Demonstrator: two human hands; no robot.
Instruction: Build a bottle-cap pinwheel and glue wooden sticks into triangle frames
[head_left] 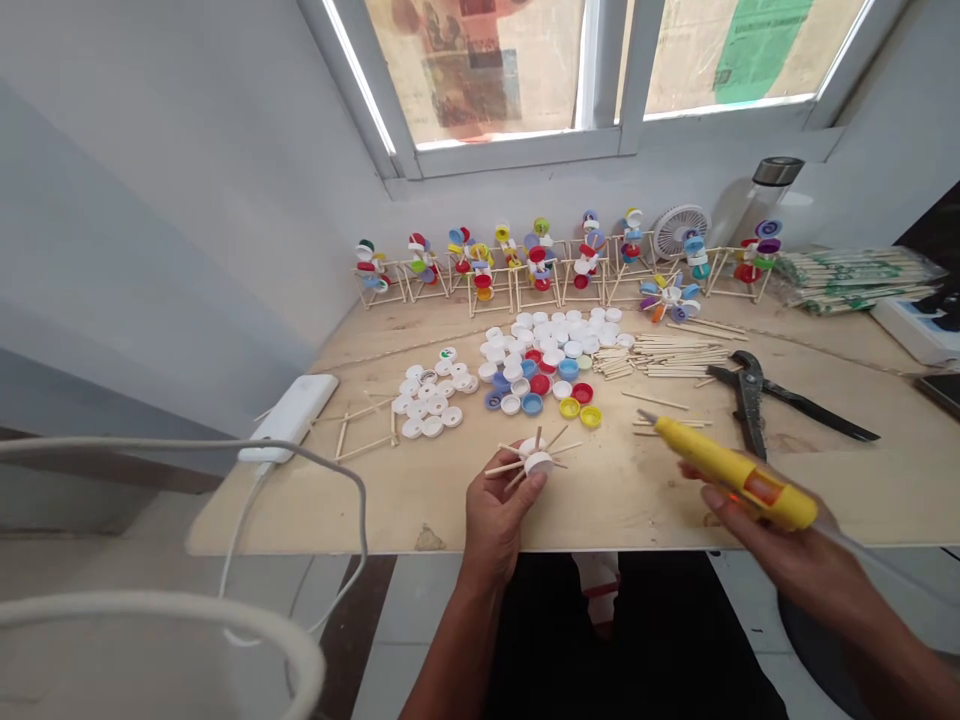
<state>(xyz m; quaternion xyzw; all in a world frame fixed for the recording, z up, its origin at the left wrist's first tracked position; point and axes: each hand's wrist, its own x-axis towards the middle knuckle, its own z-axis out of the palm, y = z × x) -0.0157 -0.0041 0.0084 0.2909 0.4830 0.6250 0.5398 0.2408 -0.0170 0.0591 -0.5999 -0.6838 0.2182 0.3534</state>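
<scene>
Two things fill your hands in the head view. Your left hand [499, 515] is clamped around a white bottle-cap hub [537, 462] with thin wooden sticks [517, 467] radiating from it, held just above the front edge of the worktop [622, 505], near its middle. Your right hand [765, 545] is wrapped around a yellow hot glue gun [739, 475], its nozzle aimed left. Behind them lie two heaps of plastic bottle caps [540, 345], mostly white, some red, blue and yellow, with loose sticks [660, 355] to their right. Water-pump pliers [772, 395] lie just beyond your right hand. About ten cap-and-stick figures [536, 260] line the back edge; plastic-wrapped stick bundles [855, 280] crowd the back right corner, beside a clear bottle [757, 205] with a dark lid.
</scene>
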